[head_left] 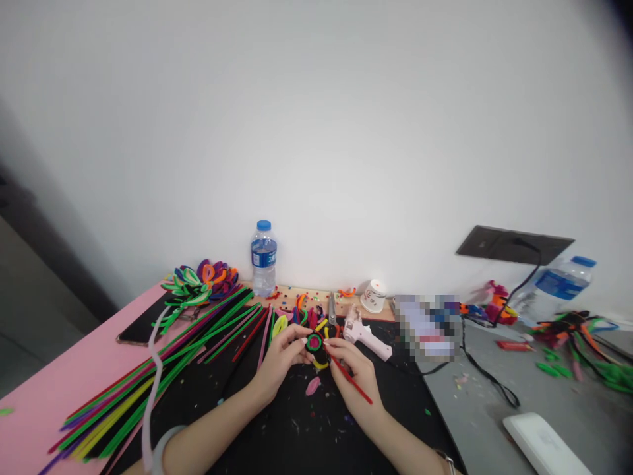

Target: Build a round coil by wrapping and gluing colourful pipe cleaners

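Observation:
Between the fingertips of both hands is a small round pipe-cleaner coil (314,342), with a green ring around a pink-red middle. My left hand (281,359) pinches its left side. My right hand (357,377) is closed at its right side, and a red pipe cleaner (353,382) runs from its fingers down to the right. A yellow loop shows just under the coil; I cannot tell whether it is joined to it. Below the hands lies a pink petal-shaped piece (313,386) on the black mat (297,435). Scissors (332,310) and a pale pink glue gun (368,340) lie just beyond the right hand.
Long pipe cleaners (163,376) fan across the left side beside finished-looking pipe-cleaner flowers (198,284). A water bottle (264,260) and white paper cup (374,297) stand near the wall. Right: a pixelated area, black cable (487,369), another bottle (561,287), white device (544,442).

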A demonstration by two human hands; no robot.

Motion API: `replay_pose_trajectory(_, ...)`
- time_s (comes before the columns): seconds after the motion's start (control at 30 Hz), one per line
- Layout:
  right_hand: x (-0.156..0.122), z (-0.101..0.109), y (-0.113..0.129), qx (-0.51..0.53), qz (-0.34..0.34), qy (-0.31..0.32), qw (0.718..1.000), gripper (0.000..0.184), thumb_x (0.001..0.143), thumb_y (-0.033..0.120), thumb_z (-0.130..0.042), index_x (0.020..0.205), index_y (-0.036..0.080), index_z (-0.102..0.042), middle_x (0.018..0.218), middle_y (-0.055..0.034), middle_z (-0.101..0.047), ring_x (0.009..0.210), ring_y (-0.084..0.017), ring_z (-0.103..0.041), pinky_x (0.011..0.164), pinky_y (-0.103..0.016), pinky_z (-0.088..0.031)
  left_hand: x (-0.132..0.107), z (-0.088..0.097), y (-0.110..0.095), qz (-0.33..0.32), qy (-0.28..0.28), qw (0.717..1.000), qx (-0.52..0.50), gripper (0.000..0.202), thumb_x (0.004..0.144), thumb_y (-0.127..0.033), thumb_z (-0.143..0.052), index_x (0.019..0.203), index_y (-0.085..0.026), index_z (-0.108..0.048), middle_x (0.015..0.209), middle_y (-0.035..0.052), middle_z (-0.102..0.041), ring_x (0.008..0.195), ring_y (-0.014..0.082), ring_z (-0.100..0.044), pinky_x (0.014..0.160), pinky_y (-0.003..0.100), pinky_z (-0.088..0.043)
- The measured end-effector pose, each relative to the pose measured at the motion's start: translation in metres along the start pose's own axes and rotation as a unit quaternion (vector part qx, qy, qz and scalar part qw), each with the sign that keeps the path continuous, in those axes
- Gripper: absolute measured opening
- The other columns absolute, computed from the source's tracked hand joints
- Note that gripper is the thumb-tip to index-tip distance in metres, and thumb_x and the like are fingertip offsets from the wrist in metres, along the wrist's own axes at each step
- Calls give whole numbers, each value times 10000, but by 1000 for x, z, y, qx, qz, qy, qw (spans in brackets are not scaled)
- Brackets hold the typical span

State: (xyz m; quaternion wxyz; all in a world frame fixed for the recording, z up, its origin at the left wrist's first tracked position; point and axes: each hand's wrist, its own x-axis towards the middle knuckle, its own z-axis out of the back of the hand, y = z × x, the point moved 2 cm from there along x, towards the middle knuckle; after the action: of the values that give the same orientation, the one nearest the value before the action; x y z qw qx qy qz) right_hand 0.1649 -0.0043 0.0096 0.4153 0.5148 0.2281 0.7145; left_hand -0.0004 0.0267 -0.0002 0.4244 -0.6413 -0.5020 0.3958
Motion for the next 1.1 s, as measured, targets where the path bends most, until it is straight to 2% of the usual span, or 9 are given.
replay_pose_trajectory(0.27,0,0,1,-1,-9,4,1000,294,818,110,-539,960,292,-720,1031,-62,-715,903,-242,-701,757,-316,-582,5,-3,4,-11,0,1000,19,316,649,-329,-736,865,-200,-544,722,-56,-575,477,79,-584,495,219,-451)
replay_pose_trajectory(0.53,1,0,2,-5,-12,1,1000,307,811,96,-537,954,298,-718,1027,-54,-715,911,-243,-699,759,-314,-580,2,-5,2,-25,19,999,24,334,689,-319,-710,923,-212,-497,683,-82,-529,482,74,-583,506,210,-462)
replay_pose_trajectory(0.77,1,0,4,0,-8,-4,1000,304,806,88,-537,943,283,-725,1013,-70,-720,901,-243,-701,711,-307,-591,3,-3,3,-20,23,999,26,481,703,-288,-695,1129,-236,-478,672,-87,-517,488,87,-588,509,223,-471)
replay_pose_trajectory(0.97,2,1,3,1,-15,-9,1000,261,798,102,-555,915,261,-725,995,-70,-720,890,-237,-699,742,-318,-581,2,-5,2,-13,39,998,37,303,682,-324,-713,927,-187,-602,703,-61,-534,487,86,-601,504,224,-479)
replay_pose_trajectory(1.1,5,3,4,7,-28,-15,999,241,802,113,-552,902,251,-723,968,-67,-720,910,-241,-684,788,-338,-566,2,-6,2,-5,38,999,38,303,668,-346,-725,890,-187,-592,724,-52,-556,485,95,-617,491,225,-490)
